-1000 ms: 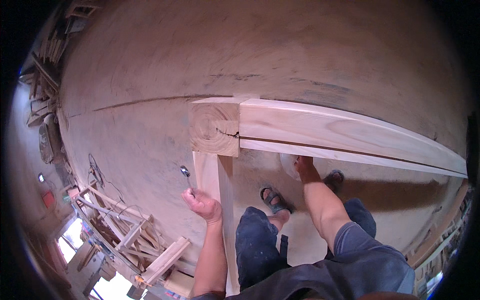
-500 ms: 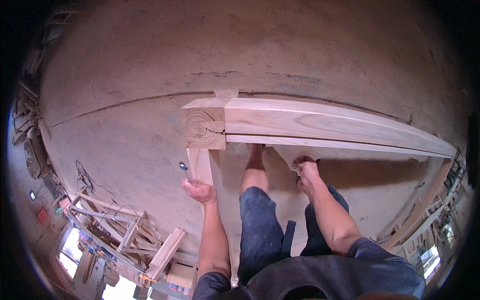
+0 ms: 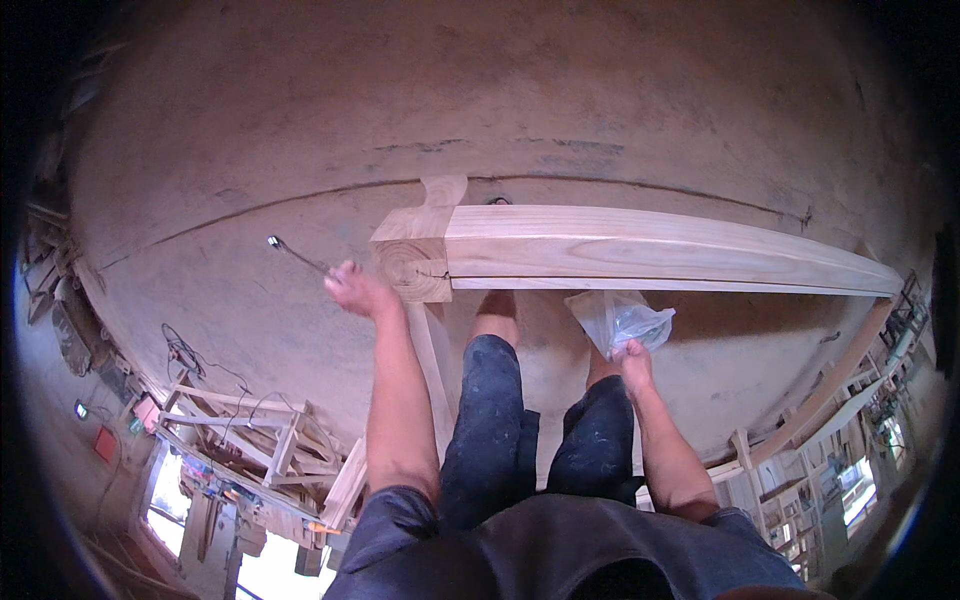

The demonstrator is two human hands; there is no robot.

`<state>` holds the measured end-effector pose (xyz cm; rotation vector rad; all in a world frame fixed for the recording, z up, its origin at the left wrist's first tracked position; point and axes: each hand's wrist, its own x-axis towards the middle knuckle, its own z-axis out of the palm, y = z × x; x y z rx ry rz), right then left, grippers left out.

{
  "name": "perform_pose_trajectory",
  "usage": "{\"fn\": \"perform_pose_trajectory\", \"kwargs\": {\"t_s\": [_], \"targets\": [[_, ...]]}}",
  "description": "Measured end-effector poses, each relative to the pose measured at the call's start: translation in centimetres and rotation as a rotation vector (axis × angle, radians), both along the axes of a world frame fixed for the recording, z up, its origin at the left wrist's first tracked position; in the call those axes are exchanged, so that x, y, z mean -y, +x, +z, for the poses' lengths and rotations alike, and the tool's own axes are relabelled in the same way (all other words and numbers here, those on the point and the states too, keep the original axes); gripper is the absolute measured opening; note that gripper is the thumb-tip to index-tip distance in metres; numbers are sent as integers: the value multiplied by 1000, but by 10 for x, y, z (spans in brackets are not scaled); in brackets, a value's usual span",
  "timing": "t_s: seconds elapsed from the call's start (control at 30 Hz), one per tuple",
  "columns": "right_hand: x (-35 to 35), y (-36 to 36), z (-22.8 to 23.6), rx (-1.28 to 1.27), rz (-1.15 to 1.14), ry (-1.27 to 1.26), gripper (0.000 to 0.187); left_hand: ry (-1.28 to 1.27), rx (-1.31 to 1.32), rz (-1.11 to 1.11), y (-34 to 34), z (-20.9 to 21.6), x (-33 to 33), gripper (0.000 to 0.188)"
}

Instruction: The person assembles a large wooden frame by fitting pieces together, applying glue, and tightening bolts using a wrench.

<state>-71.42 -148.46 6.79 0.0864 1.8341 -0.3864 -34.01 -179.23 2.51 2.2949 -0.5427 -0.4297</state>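
My left hand [image 3: 362, 291] is closed round the handle of a slim metal wrench [image 3: 298, 255], whose shiny head points away to the far left. Right beside that hand is the square, ringed end of a thick timber post [image 3: 408, 275], with a crack running into it. From the post a long pale wooden beam [image 3: 650, 248] stretches to the right. Just on the near side of the beam my right hand [image 3: 634, 366] grips a clear plastic bag [image 3: 632, 322]; what the bag holds is hard to make out.
My legs [image 3: 490, 400] stand close to the beam's near side. At the lower left are a wooden frame [image 3: 285, 445] and a dark cable [image 3: 182, 350]. A timber piece [image 3: 835, 385] runs along the right, near stacked wood. The worn floor [image 3: 300, 120] spreads beyond the beam.
My left hand has swung away and to the left with the wrench. My right hand has drawn back a little, and the plastic bag now shows clearly, lifted beside the beam.
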Motion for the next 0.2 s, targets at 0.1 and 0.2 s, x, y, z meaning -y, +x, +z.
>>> {"fn": "perform_pose_trajectory", "kwargs": {"t_s": [0.1,0.2], "targets": [[4,5,6,3,-60,-12,16,131,33,-48,-24,-13,45,30],[19,11,18,6,-86,-6,17,489,288,-97,-50,-6,60,30]]}}
